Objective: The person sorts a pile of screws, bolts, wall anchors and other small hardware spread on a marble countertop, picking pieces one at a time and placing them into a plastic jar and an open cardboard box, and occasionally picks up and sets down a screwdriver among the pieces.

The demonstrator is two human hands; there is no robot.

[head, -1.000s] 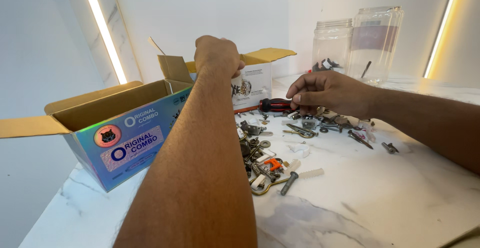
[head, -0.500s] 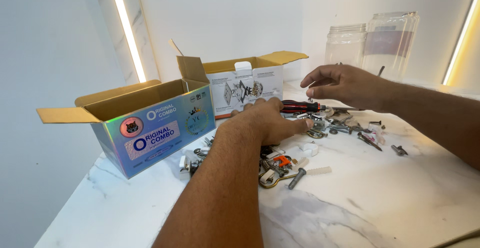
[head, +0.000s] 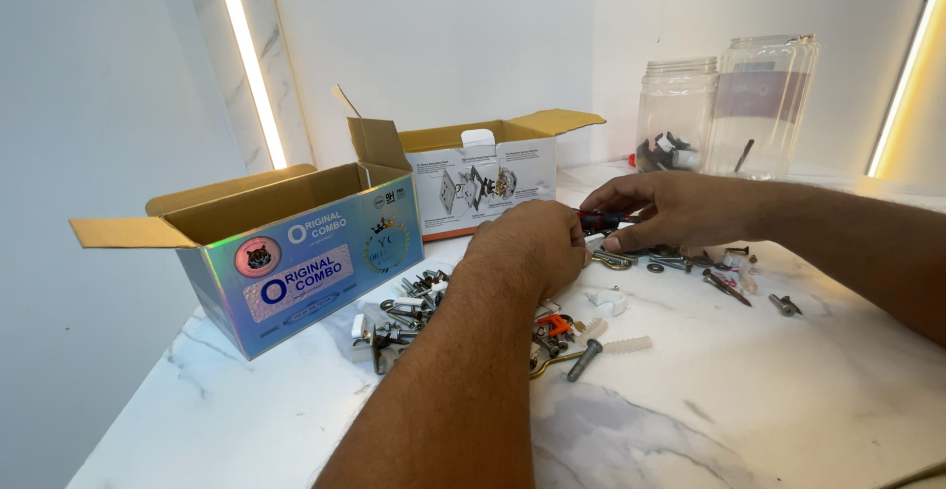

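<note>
A white marble worktop fills the view, set against white walls with lit strips. On its left stands a large open blue box, flaps spread. Behind it sits a smaller white box, also open. At the far right stand 2 clear jars; the left one holds a few small parts.

2 bare arms reach in from the bottom and the right. The left hand rests knuckles up in the middle of the worktop, fingers curled under; I cannot tell whether they hold anything. The right hand meets it from the right, its thumb and fingers pinched narrowly on a dark tool with a red band, which lies just above the worktop between the 2 hands.

Around and beneath the hands spreads a loose pile of hardware: screws, bolts, washers, metal clips. Nearer the viewer lie a grey bolt, a ribbed white plug and a small orange piece.

The tool looks stiff, light and slim, likely best taken by its banded middle. The metal pieces look small, hard and smooth, apt to roll or slip on the marble, so each probably wants a fingertip pinch.
</note>
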